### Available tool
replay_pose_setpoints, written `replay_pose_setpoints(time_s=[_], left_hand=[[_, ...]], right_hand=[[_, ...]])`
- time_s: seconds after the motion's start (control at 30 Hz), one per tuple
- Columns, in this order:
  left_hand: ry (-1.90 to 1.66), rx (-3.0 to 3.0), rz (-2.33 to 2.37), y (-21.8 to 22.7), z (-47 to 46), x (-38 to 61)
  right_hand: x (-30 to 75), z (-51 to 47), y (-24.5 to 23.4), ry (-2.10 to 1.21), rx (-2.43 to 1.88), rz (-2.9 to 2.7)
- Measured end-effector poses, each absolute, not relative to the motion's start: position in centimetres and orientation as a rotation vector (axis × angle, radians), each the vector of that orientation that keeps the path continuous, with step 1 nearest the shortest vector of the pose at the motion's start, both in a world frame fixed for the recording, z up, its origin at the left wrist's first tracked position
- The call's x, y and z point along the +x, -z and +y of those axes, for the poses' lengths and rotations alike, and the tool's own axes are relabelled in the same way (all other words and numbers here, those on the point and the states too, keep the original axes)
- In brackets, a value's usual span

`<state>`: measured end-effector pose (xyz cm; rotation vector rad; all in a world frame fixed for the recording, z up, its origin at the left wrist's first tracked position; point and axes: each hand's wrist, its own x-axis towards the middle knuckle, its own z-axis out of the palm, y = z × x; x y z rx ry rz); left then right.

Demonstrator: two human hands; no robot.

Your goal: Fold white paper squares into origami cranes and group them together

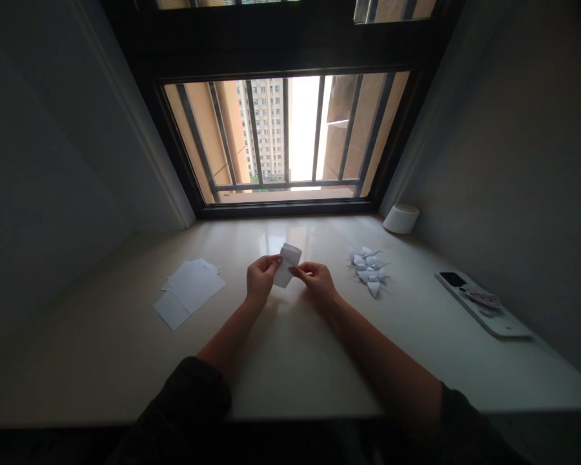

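Note:
Between my two hands a small folded sheet of white paper [285, 274] is held up above the sill, tilted, with a crease near its top. My left hand [261, 279] pinches its left edge between thumb and fingers. From the other side my right hand [318, 279] pinches the right edge. To the left lies a loose stack of white paper sheets [193, 290]. On the right sits a cluster of several small folded white paper pieces [368, 266] with thin points, which look like origami cranes.
A phone [484, 303] lies at the far right, near the wall. By the window's right corner stands a white rounded object [401, 219]. The dark-framed window [290, 210] with bars rises behind the pale sill [295, 361], whose front edge is near me.

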<state>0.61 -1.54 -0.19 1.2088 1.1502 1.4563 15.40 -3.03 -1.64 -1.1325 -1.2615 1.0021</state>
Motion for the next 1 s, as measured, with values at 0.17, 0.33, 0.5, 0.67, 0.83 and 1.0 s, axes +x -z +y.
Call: replay_pose_setpoints(time_s=[0.17, 0.33, 0.5, 0.67, 0.83, 1.0], left_hand=[[-1.305, 1.209, 1.076, -0.8, -1.7, 0.5], [-1.242, 1.17, 1.018, -1.6, -2.3, 0.9], [-1.216, 1.196, 0.876, -1.0, -3.1, 2.0], [-1.322, 1.108, 1.065, -0.4, -3.4, 2.2], [-1.358, 1.097, 1.079, -0.3, -3.2, 1.9], [-1.293, 1.159, 1.129, -0.3, -3.1, 1.7]], right_hand=[[15.5, -2.9, 1.9, -1.091, -1.094, -1.161], [15.4, -3.0, 1.4, -1.184, -1.014, -0.926], [14.7, -3.4, 1.1, -1.312, -0.933, -0.775], [14.0, -3.9, 1.3, -1.384, -0.878, -0.752], [13.7, -4.1, 1.5, -1.377, -0.874, -0.712], [13.6, -4.0, 1.4, -1.314, -0.915, -0.661]])
